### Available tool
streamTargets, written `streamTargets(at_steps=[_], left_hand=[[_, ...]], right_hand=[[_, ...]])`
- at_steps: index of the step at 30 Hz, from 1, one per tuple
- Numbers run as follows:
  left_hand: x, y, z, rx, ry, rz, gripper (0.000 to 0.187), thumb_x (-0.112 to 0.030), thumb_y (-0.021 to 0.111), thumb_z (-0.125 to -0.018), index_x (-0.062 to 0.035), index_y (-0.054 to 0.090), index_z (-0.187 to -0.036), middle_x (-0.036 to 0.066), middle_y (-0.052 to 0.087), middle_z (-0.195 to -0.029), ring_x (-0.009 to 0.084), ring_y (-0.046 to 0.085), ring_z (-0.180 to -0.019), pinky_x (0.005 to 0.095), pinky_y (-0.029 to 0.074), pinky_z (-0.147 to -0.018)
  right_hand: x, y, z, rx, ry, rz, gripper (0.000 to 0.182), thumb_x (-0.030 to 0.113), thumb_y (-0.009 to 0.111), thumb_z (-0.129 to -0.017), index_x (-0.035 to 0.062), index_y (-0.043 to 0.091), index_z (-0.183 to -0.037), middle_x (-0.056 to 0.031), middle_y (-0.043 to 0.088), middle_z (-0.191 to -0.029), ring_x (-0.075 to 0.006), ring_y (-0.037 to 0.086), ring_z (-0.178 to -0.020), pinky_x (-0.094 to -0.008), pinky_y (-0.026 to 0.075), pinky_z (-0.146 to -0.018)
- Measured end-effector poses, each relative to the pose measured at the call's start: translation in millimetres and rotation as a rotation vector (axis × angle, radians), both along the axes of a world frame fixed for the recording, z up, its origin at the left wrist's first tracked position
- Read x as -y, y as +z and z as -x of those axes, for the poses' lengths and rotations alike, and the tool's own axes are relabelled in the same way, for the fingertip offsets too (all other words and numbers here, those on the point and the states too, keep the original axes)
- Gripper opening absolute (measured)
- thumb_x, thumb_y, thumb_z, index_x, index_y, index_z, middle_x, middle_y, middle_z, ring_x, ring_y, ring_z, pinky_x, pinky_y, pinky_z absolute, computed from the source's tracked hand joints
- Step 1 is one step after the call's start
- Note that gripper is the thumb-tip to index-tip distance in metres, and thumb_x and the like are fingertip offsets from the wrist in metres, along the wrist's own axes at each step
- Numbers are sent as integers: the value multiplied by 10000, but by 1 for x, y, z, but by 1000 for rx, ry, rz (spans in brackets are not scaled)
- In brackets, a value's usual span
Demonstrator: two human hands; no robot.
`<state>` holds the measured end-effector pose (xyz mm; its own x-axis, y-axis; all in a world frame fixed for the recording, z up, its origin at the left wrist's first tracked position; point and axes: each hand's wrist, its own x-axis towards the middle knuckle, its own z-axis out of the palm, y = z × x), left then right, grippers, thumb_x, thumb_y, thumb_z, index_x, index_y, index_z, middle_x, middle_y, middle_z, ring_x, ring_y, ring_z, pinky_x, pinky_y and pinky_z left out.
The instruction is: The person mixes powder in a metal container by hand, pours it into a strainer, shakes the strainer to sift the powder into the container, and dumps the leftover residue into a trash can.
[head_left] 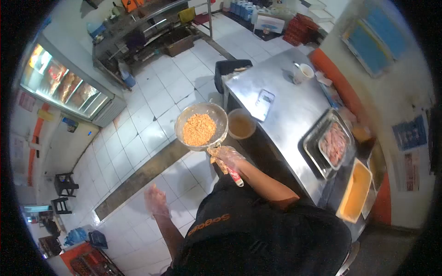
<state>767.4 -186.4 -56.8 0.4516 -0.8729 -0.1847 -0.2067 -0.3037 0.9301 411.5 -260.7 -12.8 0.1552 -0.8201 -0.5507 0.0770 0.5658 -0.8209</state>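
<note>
My right hand, in a thin plastic glove, grips the red-and-white handle of a round metal sieve. The sieve holds a heap of orange crumbs and hangs over the tiled floor, just left of a round tub of brownish liquid. My left hand, also gloved and slightly blurred, hangs lower left over the floor with its fingers apart and nothing in it.
A steel table on the right carries a phone, a white mug, a metal tray of raw meat pieces and a yellow tub of orange crumbs. A glass-fronted display fridge stands at the left, with shelves behind it.
</note>
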Motion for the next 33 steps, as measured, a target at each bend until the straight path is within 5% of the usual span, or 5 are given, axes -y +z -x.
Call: streamTargets(at_steps=[6, 12, 19, 22, 33], left_hand=[[37, -56, -85, -926, 149, 61, 523, -462, 336, -957, -42, 490, -1227, 67, 506, -937, 163, 471, -760, 315, 430, -713], [129, 12, -53, -626, 723, -154, 521, -498, 341, -953, -57, 526, -1158, 49, 520, -795, 166, 433, -575, 310, 441, -559], [122, -9, -121, -1120, 472, -241, 366, -422, 387, -965, -103, 566, -971, 49, 563, -810, 209, 543, -786, 359, 424, -805], [179, 20, -63, -748, 755, -254, 511, -508, 322, -961, -65, 575, -1000, 12, 502, -680, 151, 426, -526, 289, 384, -470], [196, 2, -79, -1045, 414, -171, 460, -450, 398, -949, -45, 531, -1120, 50, 535, -788, 212, 474, -688, 365, 406, -620]], right_hand=[[222, -94, -16, -236, -131, 195, 275, 274, 518, -898, 56, 625, -769, -76, 581, -640, -172, 533, -475, -345, 434, -433], [457, -290, 2, -1459, -15, 205, 167, 184, 542, -859, 112, 678, -923, -28, 649, -735, -192, 637, -665, -311, 508, -592], [557, -263, 93, -980, -810, -707, 227, 188, 511, -900, 41, 633, -1023, -133, 687, -940, -298, 676, -900, -385, 547, -777], [554, -285, 109, -1095, -696, -611, 238, 198, 488, -911, 31, 615, -1023, -142, 670, -1008, -315, 660, -946, -417, 538, -802], [541, -302, 107, -1104, -614, -585, 297, 170, 494, -899, -22, 537, -1122, -187, 625, -1093, -357, 623, -1010, -440, 520, -831]])
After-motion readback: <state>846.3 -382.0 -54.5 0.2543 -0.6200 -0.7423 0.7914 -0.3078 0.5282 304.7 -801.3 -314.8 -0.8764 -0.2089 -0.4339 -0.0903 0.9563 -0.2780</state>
